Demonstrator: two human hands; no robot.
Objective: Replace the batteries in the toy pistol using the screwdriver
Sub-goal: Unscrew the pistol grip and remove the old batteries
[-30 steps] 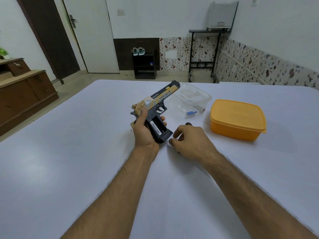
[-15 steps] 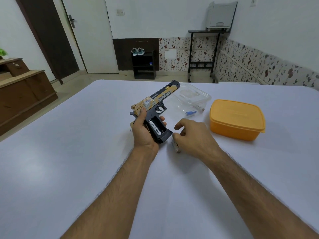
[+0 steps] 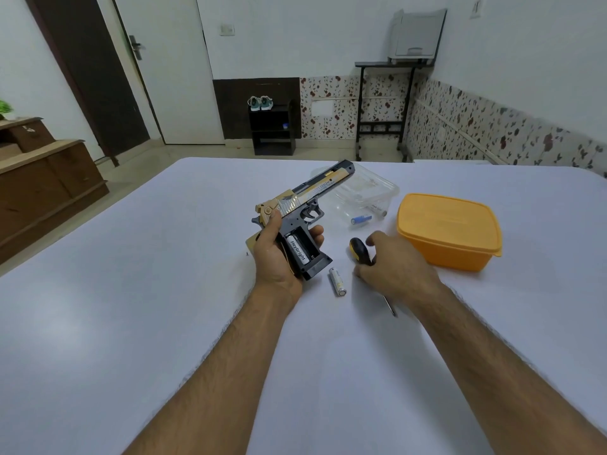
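My left hand (image 3: 276, 257) grips the gold and black toy pistol (image 3: 305, 198) by its handle, barrel pointing away. The handle's battery bay is uncovered and one white battery (image 3: 297, 251) sits inside. A second white battery (image 3: 337, 281) lies loose on the table just right of the pistol's base. My right hand (image 3: 394, 267) rests over the screwdriver (image 3: 359, 251), fingers curled around its black and yellow handle; the metal tip (image 3: 391, 308) pokes out under my wrist.
A clear plastic box (image 3: 368, 188) behind the pistol holds a blue battery (image 3: 360, 220) and a white one. An orange lidded container (image 3: 448, 229) stands to the right. The white table (image 3: 164, 290) extends widely on the left.
My right hand let go of a white battery beside the pistol's base, moved right and closed over the screwdriver handle. The pistol stayed in my left hand.
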